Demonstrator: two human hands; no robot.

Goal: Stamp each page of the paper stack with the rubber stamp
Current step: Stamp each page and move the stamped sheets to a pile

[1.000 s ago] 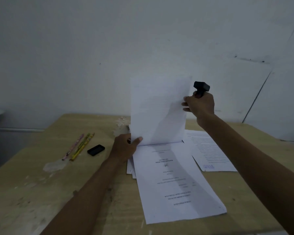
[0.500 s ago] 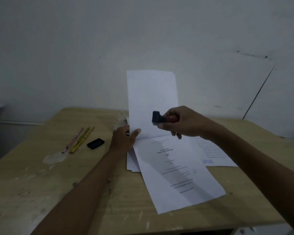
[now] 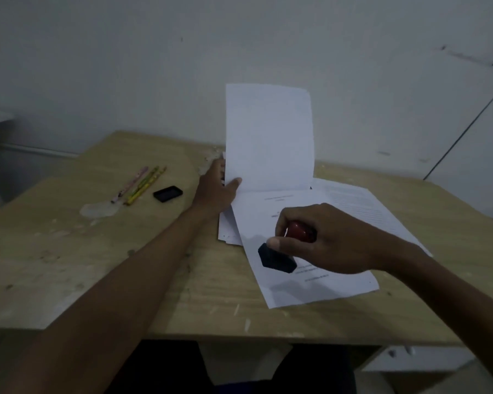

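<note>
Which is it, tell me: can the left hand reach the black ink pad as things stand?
Probably not yet: the left hand holds the lifted page upright. The ink pad lies close by, with bare table between.

Table (image 3: pixel 69 265): pale wood, scuffed and flecked with white marks.
Pencils (image 3: pixel 139 185): 3 lying side by side at the far left, 1 pink, 2 yellow-green.
Black case (image 3: pixel 168 193): small, flat, just right of the pencils.
Wall (image 3: pixel 125 66): plain white behind.
</note>
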